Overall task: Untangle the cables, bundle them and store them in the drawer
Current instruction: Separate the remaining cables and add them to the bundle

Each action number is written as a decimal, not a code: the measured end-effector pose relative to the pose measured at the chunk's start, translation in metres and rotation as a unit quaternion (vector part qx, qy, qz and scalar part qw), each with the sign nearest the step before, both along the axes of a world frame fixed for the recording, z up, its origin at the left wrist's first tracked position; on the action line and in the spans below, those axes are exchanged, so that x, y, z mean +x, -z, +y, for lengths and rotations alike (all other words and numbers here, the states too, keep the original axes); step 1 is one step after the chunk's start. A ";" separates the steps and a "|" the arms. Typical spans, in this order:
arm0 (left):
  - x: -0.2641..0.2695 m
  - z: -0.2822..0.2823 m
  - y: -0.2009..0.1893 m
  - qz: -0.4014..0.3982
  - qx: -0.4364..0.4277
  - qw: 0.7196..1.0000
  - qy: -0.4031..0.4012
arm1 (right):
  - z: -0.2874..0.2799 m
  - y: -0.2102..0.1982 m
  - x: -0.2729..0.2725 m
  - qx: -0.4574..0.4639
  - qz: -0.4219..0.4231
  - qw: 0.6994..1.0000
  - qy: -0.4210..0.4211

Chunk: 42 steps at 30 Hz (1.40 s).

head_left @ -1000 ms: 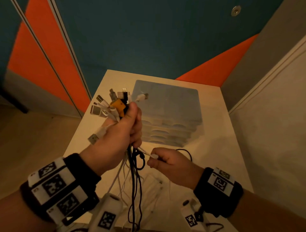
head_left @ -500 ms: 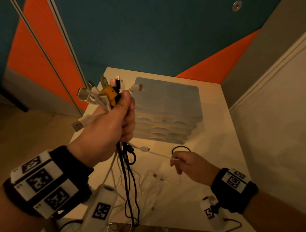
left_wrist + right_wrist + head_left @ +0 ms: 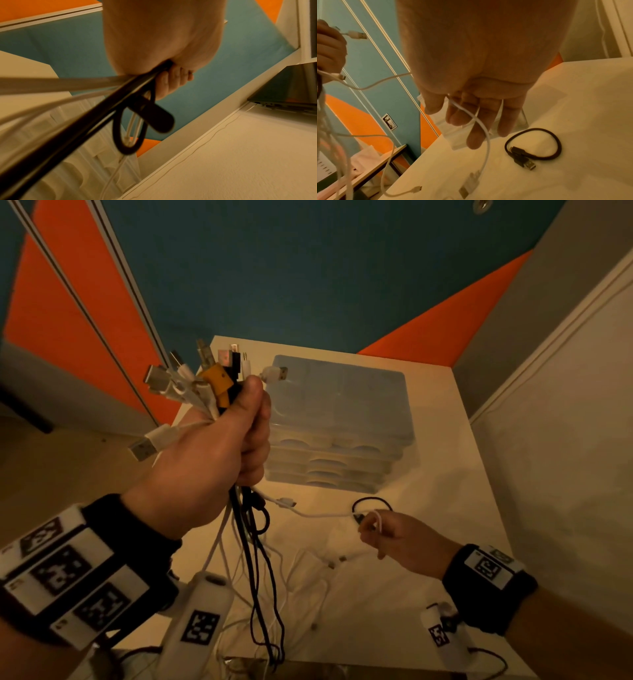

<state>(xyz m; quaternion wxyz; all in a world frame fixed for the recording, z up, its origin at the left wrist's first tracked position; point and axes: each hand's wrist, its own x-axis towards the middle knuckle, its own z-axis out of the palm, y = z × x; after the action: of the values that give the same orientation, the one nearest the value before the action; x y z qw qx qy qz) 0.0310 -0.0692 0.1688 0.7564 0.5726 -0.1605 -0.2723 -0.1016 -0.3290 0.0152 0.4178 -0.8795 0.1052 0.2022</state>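
Note:
My left hand (image 3: 212, 460) is raised over the table's left side and grips a cable bundle (image 3: 205, 378). Its plugs fan out above the fist, and black and white leads (image 3: 253, 559) hang from it to the tabletop. In the left wrist view the black leads (image 3: 85, 128) run out from under my left hand (image 3: 163, 33). My right hand (image 3: 394, 537) is lower and to the right. It holds one white cable (image 3: 322, 513) that stretches from the bundle. In the right wrist view this white cable (image 3: 481, 124) passes between thumb and fingers of my right hand (image 3: 479, 54), and its USB plug (image 3: 467, 188) dangles.
A stack of translucent drawers (image 3: 339, 412) stands at the back of the white table (image 3: 428, 594). A short black cable (image 3: 534, 143) lies coiled in front of the stack. Loose white cables (image 3: 308, 570) spread over the table's front. A pale wall (image 3: 565, 474) borders the right side.
My right hand has moved right, away from the bundle, drawing the white cable out with it. My left hand has lifted the bundle a little higher.

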 end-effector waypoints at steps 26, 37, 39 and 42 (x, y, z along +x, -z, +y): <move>-0.007 0.008 -0.011 -0.008 -0.004 0.999 0.048 | 0.016 0.035 0.014 -0.174 0.112 0.972 -0.113; -0.007 0.009 -0.007 -0.014 0.005 0.999 0.051 | 0.047 0.068 0.030 -0.193 0.022 0.972 -0.129; -0.006 0.006 -0.002 -0.017 0.007 0.999 0.046 | 0.034 0.048 0.029 -0.146 -0.031 0.987 -0.064; -0.006 -0.001 0.005 -0.020 0.018 0.998 0.049 | 0.020 0.001 0.029 -0.010 -0.120 0.993 0.002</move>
<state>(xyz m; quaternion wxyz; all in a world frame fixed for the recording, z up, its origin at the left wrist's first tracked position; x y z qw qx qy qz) 0.0247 -0.0698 0.1634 0.7281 0.5831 -0.1983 -0.3008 -0.0730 -0.3089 0.0142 0.4193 -0.9012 0.0577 0.0932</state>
